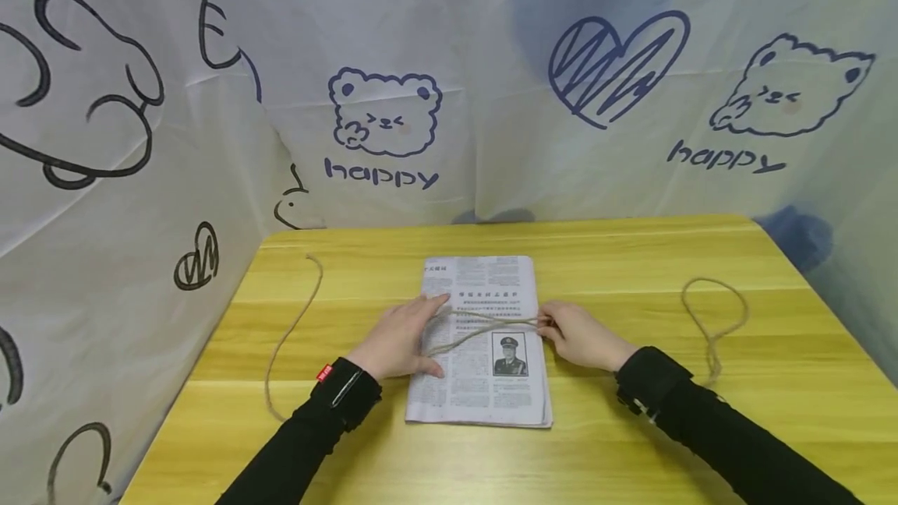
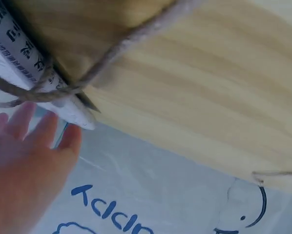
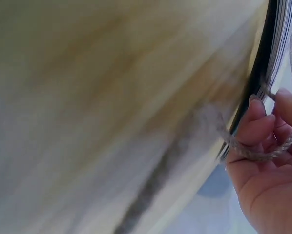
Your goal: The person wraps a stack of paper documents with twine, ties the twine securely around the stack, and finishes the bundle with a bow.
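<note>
A folded stack of newspaper (image 1: 470,404) with a small portrait photo lies flat on the table. Twine (image 1: 459,312) crosses the stack as two strands that converge toward its right edge. There my right hand (image 1: 585,333) pinches the twine between thumb and fingers. In the right wrist view, a length of twine (image 3: 258,155) loops through the curled fingers beside the layered paper edge. My left hand (image 1: 400,341) rests on the left side of the paper, fingers and thumb spread, near the twine's left bend. The left wrist view shows twine (image 2: 107,58) running off the paper's edge.
The yellow wood-grain table (image 1: 596,450) carries a curved piece of twine (image 1: 281,341) on the left and a looped piece of twine (image 1: 744,310) on the right. A white cloth (image 1: 491,178) with drawn bears and hearts hangs behind the table and at its sides.
</note>
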A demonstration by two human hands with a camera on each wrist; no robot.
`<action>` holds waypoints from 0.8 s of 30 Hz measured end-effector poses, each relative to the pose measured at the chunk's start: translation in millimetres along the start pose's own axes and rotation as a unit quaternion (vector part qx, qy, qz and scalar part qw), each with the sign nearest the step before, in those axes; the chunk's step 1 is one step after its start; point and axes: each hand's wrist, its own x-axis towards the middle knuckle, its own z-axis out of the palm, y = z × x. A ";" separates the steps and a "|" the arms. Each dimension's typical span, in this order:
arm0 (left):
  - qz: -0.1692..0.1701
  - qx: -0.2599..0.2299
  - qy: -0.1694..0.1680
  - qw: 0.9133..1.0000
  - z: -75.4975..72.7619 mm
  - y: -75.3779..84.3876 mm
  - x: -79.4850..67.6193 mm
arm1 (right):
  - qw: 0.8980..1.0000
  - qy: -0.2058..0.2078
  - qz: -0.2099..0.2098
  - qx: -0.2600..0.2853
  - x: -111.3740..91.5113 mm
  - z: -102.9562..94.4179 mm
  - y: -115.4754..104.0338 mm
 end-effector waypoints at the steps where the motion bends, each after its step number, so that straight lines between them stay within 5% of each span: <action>1: -0.004 0.000 -0.010 1.000 0.6 -0.2 0.9 | 1.000 -0.003 0.001 0.002 -1.0 -1.3 0.4; 9: -0.036 0.003 -0.039 0.999 -0.1 1.7 1.3 | 1.000 0.000 -0.011 -0.002 -8.0 -13.7 3.2; 14: -0.111 -0.085 -0.009 0.990 5.2 6.1 -6.3 | 1.000 -0.007 -0.008 -0.003 -11.0 -16.7 4.5; 17: -0.167 -0.182 -0.003 0.969 4.7 7.4 -10.0 | 1.000 -0.017 0.000 0.008 -12.0 -16.6 5.7; 22: -0.218 -0.342 -0.042 0.913 -7.9 0.9 1.8 | 1.000 -0.021 0.001 0.015 -12.9 -17.1 7.5; 24: -0.228 -0.361 -0.049 0.903 -11.7 -2.3 11.9 | 1.000 -0.024 -0.002 0.017 -13.5 -17.9 7.8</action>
